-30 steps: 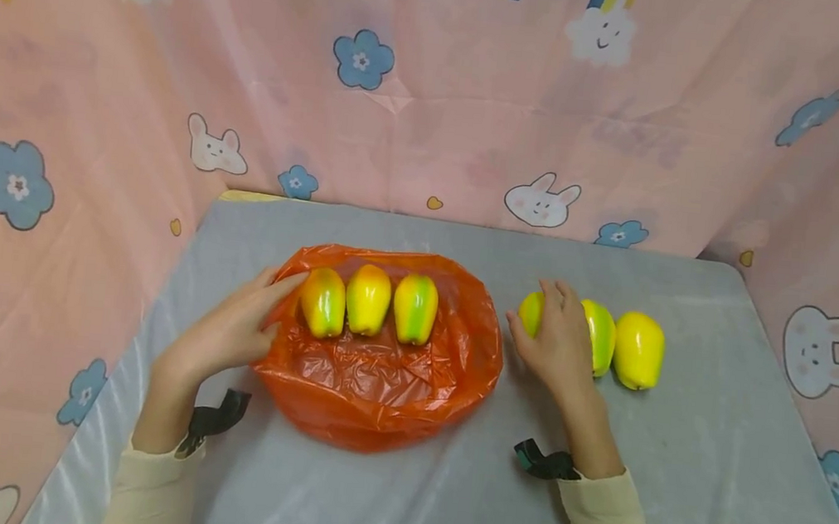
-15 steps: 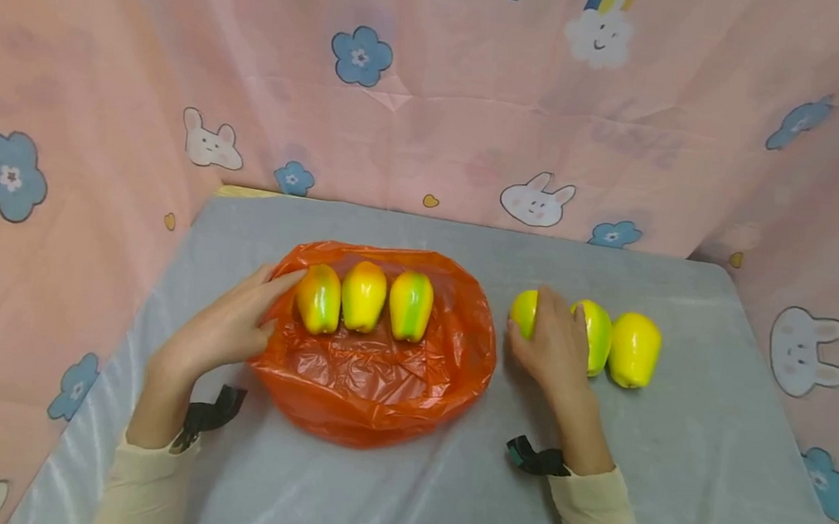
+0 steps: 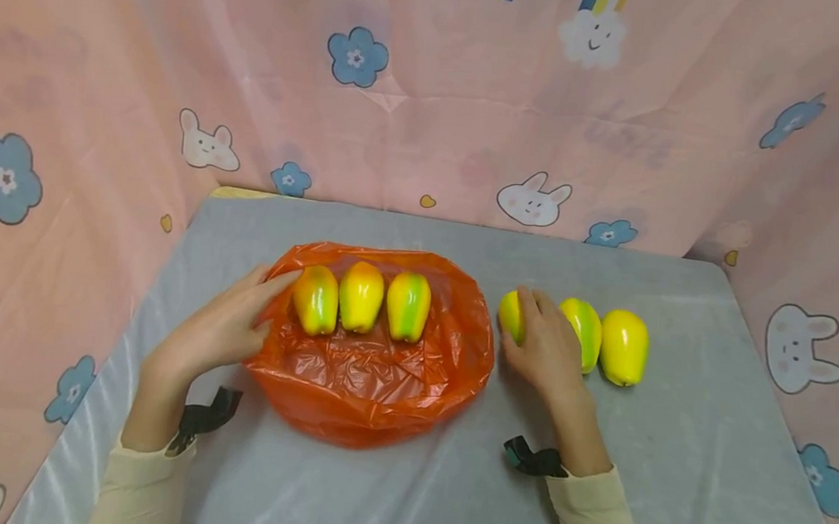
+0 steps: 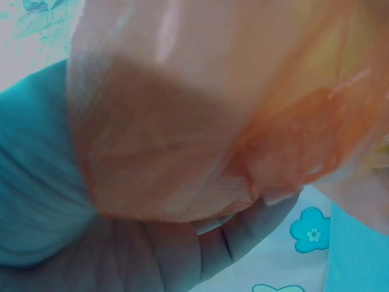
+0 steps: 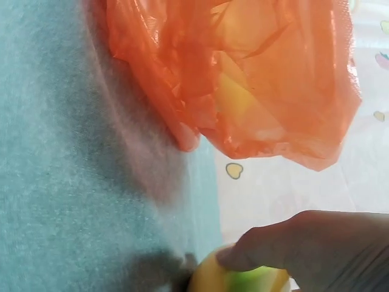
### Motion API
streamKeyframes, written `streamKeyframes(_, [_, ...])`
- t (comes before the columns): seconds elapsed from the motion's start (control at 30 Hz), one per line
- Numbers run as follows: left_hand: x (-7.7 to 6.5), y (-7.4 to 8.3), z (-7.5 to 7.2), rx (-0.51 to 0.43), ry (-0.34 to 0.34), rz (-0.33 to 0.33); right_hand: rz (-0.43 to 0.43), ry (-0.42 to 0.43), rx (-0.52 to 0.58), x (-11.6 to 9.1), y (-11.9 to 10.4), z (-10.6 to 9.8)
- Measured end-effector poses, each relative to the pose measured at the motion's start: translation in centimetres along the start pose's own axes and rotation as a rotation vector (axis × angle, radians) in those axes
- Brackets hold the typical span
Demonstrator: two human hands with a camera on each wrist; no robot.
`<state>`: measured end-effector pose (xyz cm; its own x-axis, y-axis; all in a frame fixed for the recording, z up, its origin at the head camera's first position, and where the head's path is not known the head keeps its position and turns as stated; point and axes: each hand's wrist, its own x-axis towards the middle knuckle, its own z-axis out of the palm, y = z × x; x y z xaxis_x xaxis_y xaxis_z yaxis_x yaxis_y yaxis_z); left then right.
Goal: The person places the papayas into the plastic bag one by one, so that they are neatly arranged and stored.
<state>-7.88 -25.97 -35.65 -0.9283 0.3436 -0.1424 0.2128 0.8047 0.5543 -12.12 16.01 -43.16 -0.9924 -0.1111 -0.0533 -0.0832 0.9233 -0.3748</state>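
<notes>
An orange-red plastic bag [image 3: 376,412] lies spread with its mouth facing up. Three glossy yellow-green fruits [image 3: 361,298] sit in a row inside it. At the bag's left rim my left hand [image 3: 223,320] grips the plastic, the index fingertip reaching over the edge; in the left wrist view the bag's film [image 4: 164,152] covers part of that hand. My right hand [image 3: 550,348] has its thumb and fingers curled round another such fruit [image 3: 510,316], right of the bag. The right wrist view shows the thumb pressed on this fruit [image 5: 246,278].
Two more yellow-green fruits, a striped one [image 3: 587,335] and a plainer one [image 3: 624,346], stand side by side just right of my right hand. A grey cloth covers the table [image 3: 708,470]. Pink patterned curtain [image 3: 432,113] hangs behind and at both sides.
My right hand has closed in around the nearest fruit. The row of fruits on the right has slid slightly left, toward the bag. My left hand stays at the bag's rim.
</notes>
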Motion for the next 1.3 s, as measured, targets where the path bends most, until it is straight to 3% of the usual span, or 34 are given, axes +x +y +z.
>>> streamKeyframes(0.23, [0.0, 0.0, 0.0, 0.001, 0.001, -0.008, -0.017, -0.024, -0.004, -0.2, -0.2, -0.2])
streamKeyframes(0.6, [-0.2, 0.0, 0.0, -0.008, -0.005, -0.032, -0.006, 0.037, 0.053, -0.1, -0.8, -0.7])
streamKeyframes(1.3, [-0.2, -0.7, -0.4, -0.046, 0.024, 0.004, 0.014, 0.070, 0.132, -0.5, -1.2, -2.0])
